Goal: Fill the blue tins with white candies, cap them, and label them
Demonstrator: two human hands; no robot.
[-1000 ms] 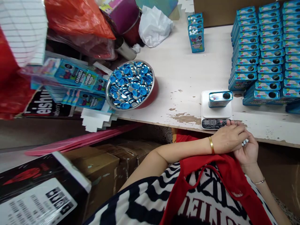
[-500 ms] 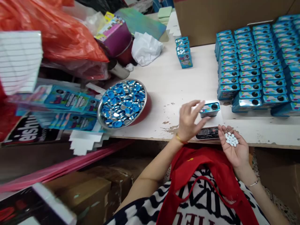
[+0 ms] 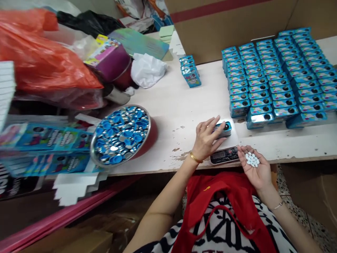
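Observation:
On the white kitchen scale (image 3: 233,139) stands a small blue tin (image 3: 226,128) with a round dark opening in its top. My left hand (image 3: 206,140) is at the tin's left side, fingers stretched out and apart. Its fingertips overlap the tin's left end; whether they touch it I cannot tell. Just right of the scale's dark display strip, my right hand (image 3: 256,172) lies palm up with its fingers slightly curled. A small heap of white oval candies (image 3: 252,160) rests in that palm.
Rows of blue tins (image 3: 271,80) fill the table's right side. A short row of tins with white candies showing at their tops (image 3: 191,74) stands farther back. At left is a metal bowl (image 3: 151,131) of blue-and-silver caps (image 3: 121,133), near flat printed packaging (image 3: 52,138).
The view has shifted, so the table's things appear farther left and lower. My left fingers now reach over the tin's left end. The candies stay in my right palm.

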